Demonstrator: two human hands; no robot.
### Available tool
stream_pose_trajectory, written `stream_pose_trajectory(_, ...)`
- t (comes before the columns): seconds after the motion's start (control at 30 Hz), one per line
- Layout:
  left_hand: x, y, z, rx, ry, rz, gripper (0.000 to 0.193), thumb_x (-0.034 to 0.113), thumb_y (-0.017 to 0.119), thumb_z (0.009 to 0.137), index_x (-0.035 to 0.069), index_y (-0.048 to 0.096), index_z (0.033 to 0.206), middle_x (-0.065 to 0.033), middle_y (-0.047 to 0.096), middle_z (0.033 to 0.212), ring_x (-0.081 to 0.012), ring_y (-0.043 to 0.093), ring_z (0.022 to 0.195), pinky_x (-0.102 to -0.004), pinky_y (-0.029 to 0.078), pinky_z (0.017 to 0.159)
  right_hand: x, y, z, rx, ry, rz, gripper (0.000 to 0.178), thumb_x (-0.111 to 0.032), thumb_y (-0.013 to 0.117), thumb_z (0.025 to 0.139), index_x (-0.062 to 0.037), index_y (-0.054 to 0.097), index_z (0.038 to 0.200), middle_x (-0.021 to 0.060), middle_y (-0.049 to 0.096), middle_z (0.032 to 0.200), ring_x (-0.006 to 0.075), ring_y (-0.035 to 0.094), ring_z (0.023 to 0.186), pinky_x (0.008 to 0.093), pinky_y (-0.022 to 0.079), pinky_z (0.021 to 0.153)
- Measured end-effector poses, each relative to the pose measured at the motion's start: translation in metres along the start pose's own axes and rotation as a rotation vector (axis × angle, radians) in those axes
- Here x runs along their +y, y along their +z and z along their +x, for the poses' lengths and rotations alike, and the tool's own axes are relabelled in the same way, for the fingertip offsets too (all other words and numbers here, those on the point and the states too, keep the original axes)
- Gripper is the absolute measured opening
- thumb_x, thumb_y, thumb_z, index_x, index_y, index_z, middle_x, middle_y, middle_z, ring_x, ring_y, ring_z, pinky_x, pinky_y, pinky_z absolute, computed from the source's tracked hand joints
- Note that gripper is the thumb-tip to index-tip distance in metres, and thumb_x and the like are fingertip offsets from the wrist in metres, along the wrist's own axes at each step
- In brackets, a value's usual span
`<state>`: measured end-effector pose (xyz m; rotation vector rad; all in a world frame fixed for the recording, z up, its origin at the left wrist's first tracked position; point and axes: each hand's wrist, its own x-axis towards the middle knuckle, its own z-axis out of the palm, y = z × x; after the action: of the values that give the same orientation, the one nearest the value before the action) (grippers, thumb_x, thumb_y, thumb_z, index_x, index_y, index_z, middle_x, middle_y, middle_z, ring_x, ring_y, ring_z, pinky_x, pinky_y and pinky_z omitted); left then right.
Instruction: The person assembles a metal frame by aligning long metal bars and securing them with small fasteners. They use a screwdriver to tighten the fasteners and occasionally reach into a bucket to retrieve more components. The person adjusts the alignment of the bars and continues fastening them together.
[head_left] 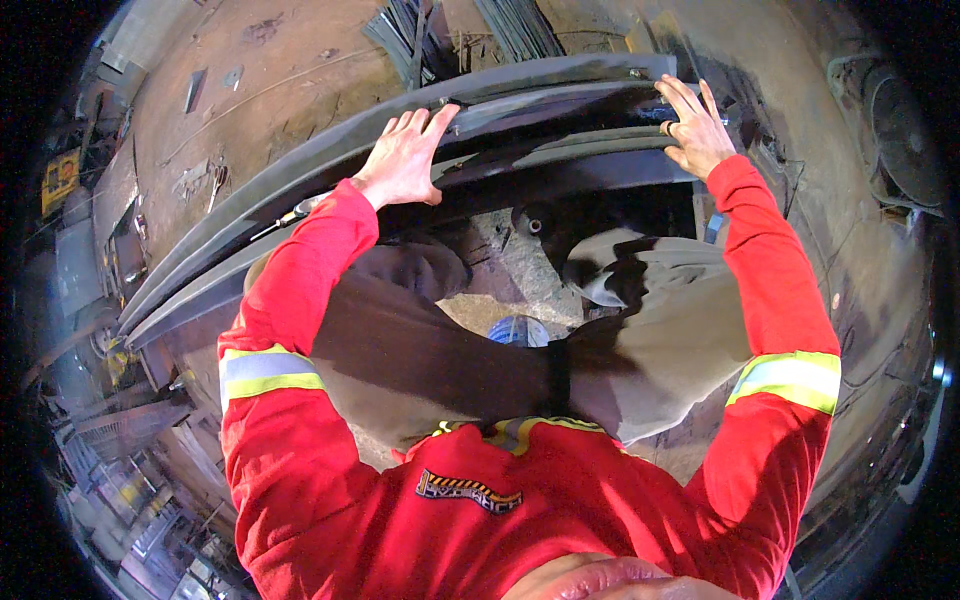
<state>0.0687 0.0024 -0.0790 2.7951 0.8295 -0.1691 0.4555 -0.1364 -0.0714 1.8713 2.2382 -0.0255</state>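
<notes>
Lettered badge [470,490] on red shirt [420,550]; wording not legible.

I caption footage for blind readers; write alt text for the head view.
A person's ungloved left hand and right hand, in red sleeves with reflective bands, rest on long dark metal bars; thin grey rods lie bundled on the brown floor beyond.

Stained brown floor [300,28]; far right, seemingly bluish light [942,373].
</notes>
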Motion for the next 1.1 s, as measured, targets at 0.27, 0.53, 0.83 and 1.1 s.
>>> stream_pose_trajectory(0.27,0.003,-0.003,0.003,0.012,0.034,-0.002,0.114,0.02,0.085,0.042,0.006,0.025,0.138,-0.0199,0.047,0.116,-0.0382,0.047,0.11,-0.0455,0.038,0.094,0.008,0.006,0.019,-0.009,0.012,0.129,0.118,-0.013,0.085,0.047,-0.0166,0.02,0.146,0.0087,0.033,0.145,0.0256,0.03,0.135,0.0484,0.023,0.111)
stream_pose_trajectory(0.53,-0.01,-0.002,0.003,-0.058,0.05,-0.028,0.112,0.021,0.084,0.043,0.003,0.025,0.136,-0.0224,0.046,0.117,-0.0381,0.046,0.111,-0.0451,0.038,0.098,0.006,-0.008,0.035,-0.158,0.037,0.148,0.117,-0.007,0.085,0.046,-0.0162,0.022,0.145,0.0132,0.036,0.143,0.0265,0.032,0.134,0.0489,0.026,0.11)
stream_pose_trajectory(0.83,-0.025,-0.012,0.025,-0.183,0.104,-0.152,0.107,0.019,0.08,0.046,0.001,0.023,0.135,-0.0234,0.044,0.123,-0.039,0.045,0.115,-0.0434,0.036,0.1,0.024,-0.017,0.057,-0.171,-0.021,0.326,0.112,0.001,0.085,0.039,-0.0106,0.035,0.139,0.0163,0.045,0.136,0.0315,0.044,0.124,0.0392,0.037,0.104)
stream_pose_trajectory(1.1,-0.081,-0.032,0.043,-0.404,-0.178,-0.751,0.073,0.048,0.065,0.078,-0.001,0.046,0.129,-0.0209,0.046,0.132,-0.0317,0.04,0.127,-0.0396,0.032,0.105,0.026,-0.019,0.065,-0.109,-0.082,0.293,0.111,-0.003,0.086,0.042,-0.0084,0.034,0.14,0.0198,0.043,0.136,0.0345,0.045,0.122,0.0361,0.038,0.103)
